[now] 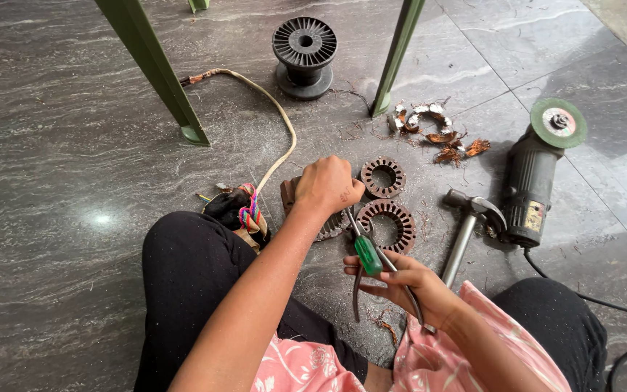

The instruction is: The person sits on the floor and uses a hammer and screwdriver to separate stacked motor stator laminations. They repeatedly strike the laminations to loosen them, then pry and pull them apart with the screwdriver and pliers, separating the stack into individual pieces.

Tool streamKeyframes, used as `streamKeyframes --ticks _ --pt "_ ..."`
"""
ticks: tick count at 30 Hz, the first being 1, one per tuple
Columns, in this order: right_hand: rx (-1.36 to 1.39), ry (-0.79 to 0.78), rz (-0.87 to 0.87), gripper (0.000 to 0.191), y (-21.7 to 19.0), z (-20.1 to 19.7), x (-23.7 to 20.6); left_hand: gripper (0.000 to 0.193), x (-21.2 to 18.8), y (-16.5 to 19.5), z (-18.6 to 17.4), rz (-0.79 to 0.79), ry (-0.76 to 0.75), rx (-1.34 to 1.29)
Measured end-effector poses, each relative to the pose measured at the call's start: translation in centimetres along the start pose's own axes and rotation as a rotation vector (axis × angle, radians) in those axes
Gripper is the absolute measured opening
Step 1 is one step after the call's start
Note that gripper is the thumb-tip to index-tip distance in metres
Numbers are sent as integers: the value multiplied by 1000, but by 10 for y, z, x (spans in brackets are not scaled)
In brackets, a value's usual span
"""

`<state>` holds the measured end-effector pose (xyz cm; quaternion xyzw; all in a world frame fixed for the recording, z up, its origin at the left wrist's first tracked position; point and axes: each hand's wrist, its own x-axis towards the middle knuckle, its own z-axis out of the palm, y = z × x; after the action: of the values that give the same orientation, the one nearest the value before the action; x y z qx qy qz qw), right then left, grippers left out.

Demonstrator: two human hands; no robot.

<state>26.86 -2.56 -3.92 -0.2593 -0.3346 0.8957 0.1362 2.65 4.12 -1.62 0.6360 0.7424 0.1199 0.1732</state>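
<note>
Head view is showing the left hand (pixel 328 185) closing around a brown stator piece (pixel 289 194) on the floor (pixel 52 145), while the right hand (pixel 400 284) is gripping a green-handled screwdriver (pixel 366 250) and pliers (pixel 382 279). Two ring-shaped stator cores (pixel 386 223) are lying just beside, at one o'clock; a hammer (pixel 466 229) and angle grinder (pixel 535 178) are resting at three o'clock.
</note>
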Motion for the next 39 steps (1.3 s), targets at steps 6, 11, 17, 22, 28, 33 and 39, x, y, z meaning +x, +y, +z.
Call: streamKeyframes --ticks 6,11,17,22,28,33,39 --pt "-133 -57 90 58 2 -11 7 32 3 -1 -5 47 39 10" --pt "-161 -108 85 71 5 -22 11 32 3 1 -7 -3 -117 8" --pt "-122 -207 151 77 1 -38 27 31 1 1 -8 10 -88 14" --pt "-92 -271 66 63 3 -42 25 33 2 -1 -6 30 -41 -3" --pt "-144 -84 246 43 3 -32 21 30 -5 0 3 98 47 6" --pt "-723 -10 229 24 7 -19 20 27 -15 1 7 206 34 73" --pt "-1137 -21 165 23 -1 -16 16 23 -24 0 11 302 56 105"
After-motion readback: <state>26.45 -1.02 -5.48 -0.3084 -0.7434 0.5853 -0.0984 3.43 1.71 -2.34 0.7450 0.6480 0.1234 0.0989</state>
